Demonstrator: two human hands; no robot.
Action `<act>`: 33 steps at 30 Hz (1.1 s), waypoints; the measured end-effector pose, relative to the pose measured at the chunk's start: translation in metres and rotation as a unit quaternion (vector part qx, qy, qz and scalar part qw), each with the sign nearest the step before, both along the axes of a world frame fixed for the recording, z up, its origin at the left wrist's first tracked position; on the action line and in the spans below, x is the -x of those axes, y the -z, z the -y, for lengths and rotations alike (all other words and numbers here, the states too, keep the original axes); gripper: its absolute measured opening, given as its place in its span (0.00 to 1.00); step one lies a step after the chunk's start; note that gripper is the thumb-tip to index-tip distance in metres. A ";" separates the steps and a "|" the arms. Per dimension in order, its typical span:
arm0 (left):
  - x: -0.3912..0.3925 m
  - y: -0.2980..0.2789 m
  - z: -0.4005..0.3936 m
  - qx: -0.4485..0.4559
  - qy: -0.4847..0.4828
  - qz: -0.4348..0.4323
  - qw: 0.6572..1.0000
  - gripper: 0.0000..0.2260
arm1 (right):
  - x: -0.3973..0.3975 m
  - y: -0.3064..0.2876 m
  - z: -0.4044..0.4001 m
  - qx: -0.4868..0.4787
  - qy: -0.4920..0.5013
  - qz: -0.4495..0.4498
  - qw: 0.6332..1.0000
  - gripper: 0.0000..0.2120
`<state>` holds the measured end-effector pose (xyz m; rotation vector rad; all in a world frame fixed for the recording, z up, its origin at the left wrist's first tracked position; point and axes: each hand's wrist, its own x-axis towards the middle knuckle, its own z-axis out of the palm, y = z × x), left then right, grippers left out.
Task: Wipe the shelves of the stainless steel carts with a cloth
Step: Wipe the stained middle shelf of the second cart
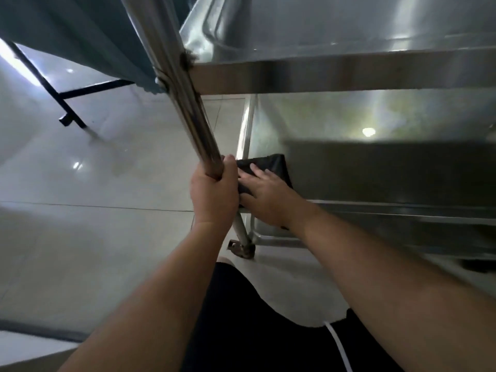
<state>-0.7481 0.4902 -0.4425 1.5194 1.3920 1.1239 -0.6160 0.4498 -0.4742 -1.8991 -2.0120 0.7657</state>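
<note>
Head view: left hand point(213, 189) grips cart post point(185, 103), seemingly blocking flat right hand's point(264, 194) cloth point(271, 165)

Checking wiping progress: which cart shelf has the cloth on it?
The lower shelf: the right hand presses the black cloth flat at its left corner. The upper shelf carries no cloth.

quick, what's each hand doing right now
Left hand: fingers curled round the cart's upright post, gripping it.
Right hand: open, fingers flat, pressing the dark cloth onto the lower shelf.
</note>
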 end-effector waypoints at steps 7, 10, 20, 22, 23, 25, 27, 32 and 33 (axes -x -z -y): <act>-0.009 0.012 -0.003 -0.011 -0.047 0.052 0.998 0.16 | -0.001 0.011 0.018 -0.040 0.004 0.103 0.994 0.28; -0.010 0.010 -0.001 -0.016 -0.048 0.054 0.997 0.19 | -0.026 0.019 0.037 -0.046 0.032 0.132 0.990 0.31; -0.012 0.009 0.000 -0.024 -0.076 0.046 0.996 0.17 | -0.100 0.026 0.096 -0.012 0.167 0.170 0.971 0.35; -0.013 0.008 0.000 -0.022 -0.082 0.047 0.995 0.14 | -0.070 0.021 0.078 -0.024 0.131 0.161 0.978 0.34; -0.013 0.008 0.000 -0.022 -0.081 0.049 0.995 0.13 | -0.053 0.019 0.066 -0.031 0.109 0.148 0.982 0.33; -0.013 0.007 0.000 -0.020 -0.081 0.059 0.995 0.11 | -0.022 0.015 0.042 -0.037 0.062 0.114 0.991 0.31; -0.014 0.006 -0.001 -0.018 -0.081 0.062 0.995 0.11 | -0.003 0.012 0.026 -0.038 0.030 0.098 0.994 0.29; -0.013 0.009 -0.003 -0.011 -0.078 0.050 0.996 0.14 | -0.020 0.013 0.043 -0.042 0.037 0.118 0.991 0.30; -0.012 0.009 -0.003 -0.010 -0.076 0.048 0.996 0.15 | -0.032 0.014 0.053 -0.042 0.049 0.123 0.990 0.31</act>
